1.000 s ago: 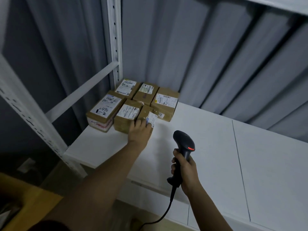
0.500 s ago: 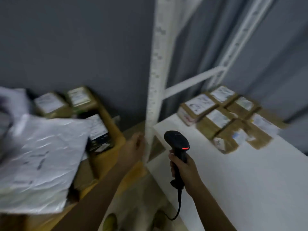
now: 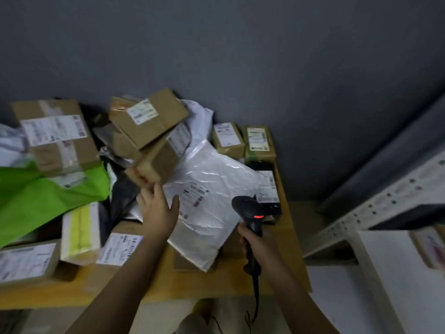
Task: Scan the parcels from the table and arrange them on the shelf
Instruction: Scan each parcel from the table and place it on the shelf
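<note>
The person stands over the wooden tabletop (image 3: 228, 283), which is heaped with parcels, and the left hand (image 3: 157, 210) reaches in with fingers spread and released, its fingertips at the lower corner of a tilted brown box (image 3: 154, 162) that leans under another cardboard box (image 3: 149, 116). The right hand (image 3: 255, 242) is clenched around the handle of the black scanner (image 3: 249, 210), its red light glowing, the head held above a white plastic mailer (image 3: 212, 189). Whether the left fingers actually touch the box corner is hard to say through the blur. To do this pick well, I would take the leaning box by its lower edge with thumb and fingers on opposite faces and draw it out slowly, since the box resting on it looks ready to slide. Its label should be turned up toward the scanner before the trigger is pressed. The green bag (image 3: 48, 191) and the smaller boxes (image 3: 228, 139) at the back wait their turn; the white shelf (image 3: 390, 273) lies to the right.
</note>
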### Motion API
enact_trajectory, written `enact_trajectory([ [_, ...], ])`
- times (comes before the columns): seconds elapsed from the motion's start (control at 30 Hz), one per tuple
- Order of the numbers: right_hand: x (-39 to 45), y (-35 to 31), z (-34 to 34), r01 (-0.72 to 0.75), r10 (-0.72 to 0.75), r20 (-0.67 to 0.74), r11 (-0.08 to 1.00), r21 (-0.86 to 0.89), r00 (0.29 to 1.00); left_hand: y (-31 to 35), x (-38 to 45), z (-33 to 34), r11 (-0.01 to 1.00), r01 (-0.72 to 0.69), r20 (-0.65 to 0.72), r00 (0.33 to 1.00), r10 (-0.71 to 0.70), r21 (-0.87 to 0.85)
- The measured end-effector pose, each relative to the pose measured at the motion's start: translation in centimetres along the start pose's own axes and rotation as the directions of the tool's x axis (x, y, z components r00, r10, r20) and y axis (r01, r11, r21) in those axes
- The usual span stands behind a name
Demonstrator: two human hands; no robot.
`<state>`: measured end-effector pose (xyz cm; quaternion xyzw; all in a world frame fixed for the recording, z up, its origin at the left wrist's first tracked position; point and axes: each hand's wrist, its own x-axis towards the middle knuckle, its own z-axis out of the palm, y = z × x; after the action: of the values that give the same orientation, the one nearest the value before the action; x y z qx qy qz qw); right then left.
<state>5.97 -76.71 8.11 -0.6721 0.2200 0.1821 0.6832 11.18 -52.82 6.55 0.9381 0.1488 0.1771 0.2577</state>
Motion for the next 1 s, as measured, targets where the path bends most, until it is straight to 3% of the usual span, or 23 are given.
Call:
enact_trajectory([
  [0.1, 1.3, -1.6, 3.4, 0.04, -0.04, 0.012, 0.999, -0.006, 0.999, -1.4, 3.7, -0.6, 0.988, -0.039, -0.119, 0.991, 0.057, 0.148],
  [0.27, 2.9, -2.7, 6.8, 0.047, -0.047, 0.042, 0.999, -0.012, 0.998, -3.8, 7.8, 0.4, 0.948, -0.097, 0.112, 0.992, 0.065, 0.304],
  [0.33, 3.1, -2.7, 7.2, 0.04, -0.04, 0.031, 0.999, -0.009, 0.999, -4.4, 8.1, 0.3, 0.941, -0.121, 0.118, 0.989, 0.087, 0.316],
  [0.4, 3.3, -2.4, 7.1, 0.025, -0.025, 0.003, 1.0, -0.001, 1.0, -4.6, 7.7, -0.5, 0.965, -0.14, 0.046, 0.99, 0.133, 0.221],
  [0.47, 3.4, -2.0, 6.7, 0.008, -0.007, -0.028, 1.0, 0.02, 1.0, -4.2, 6.2, -1.7, 0.99, -0.141, -0.036, 0.989, 0.141, -0.003],
  [0.53, 3.5, -1.7, 6.4, -0.004, 0.01, -0.07, 0.997, 0.082, 0.998, -3.4, 4.0, -2.9, 0.961, -0.105, 0.024, 0.993, 0.115, -0.256],
  [0.6, 3.7, -1.8, 6.5, 0.004, 0.021, -0.131, 0.982, 0.187, 0.991, -2.6, 1.9, -3.0, 0.923, -0.09, 0.158, 0.975, 0.159, -0.374],
  [0.7, 4.3, -1.8, 6.7, 0.048, 0.003, -0.187, 0.961, 0.271, 0.982, -2.1, -0.3, -1.3, 0.909, 0.002, 0.459, 0.863, 0.209, -0.418],
  [0.8, 4.4, -1.4, 6.5, 0.056, 0.002, -0.246, 0.972, 0.229, 0.969, -2.0, -1.2, 0.2, 0.941, -0.097, 0.655, 0.695, 0.298, -0.325],
  [0.83, 4.4, -1.2, 6.4, 0.055, 0.001, -0.256, 0.976, 0.21, 0.967, -1.9, -1.2, 0.5, 0.938, -0.111, 0.667, 0.676, 0.313, -0.328],
  [1.0, 3.9, -0.9, 5.1, 0.029, 0.007, -0.31, 0.993, 0.112, 0.951, -0.2, 0.0, 2.0, 0.927, -0.022, 0.604, 0.752, 0.262, -0.375],
])
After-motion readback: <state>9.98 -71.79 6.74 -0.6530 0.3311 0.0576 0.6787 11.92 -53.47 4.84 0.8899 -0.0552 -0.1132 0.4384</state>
